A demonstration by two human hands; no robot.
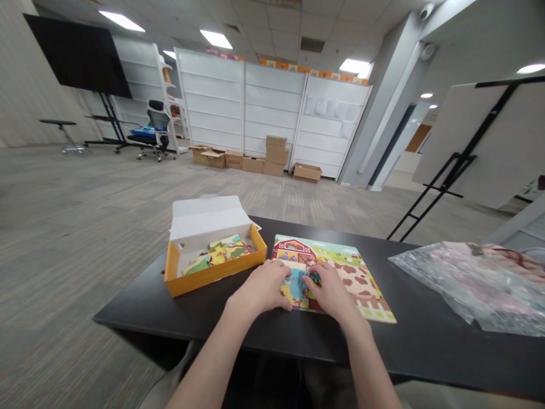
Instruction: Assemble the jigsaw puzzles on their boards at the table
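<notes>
A farm-scene jigsaw puzzle (361,278) lies flat on the black table, with a red barn at its upper left and a brown-spotted cow on the right. Over its left edge rests my left hand (266,287), thumb and fingers apart around a blue and yellow section (297,284). My right hand (330,289) is on the middle of the puzzle, thumb and fingertips closed about a small dark green puzzle piece (315,278), mostly hidden by the fingers. Left of the puzzle, a yellow box (217,278) with its white lid raised holds several loose puzzle pieces (221,253).
A crumpled clear plastic bag (481,284) covers the right side of the black table (204,315). Beyond the table stand a whiteboard on a black stand (464,153), cardboard boxes (276,156) along white shelving, an office chair (155,130) and a large screen (80,54).
</notes>
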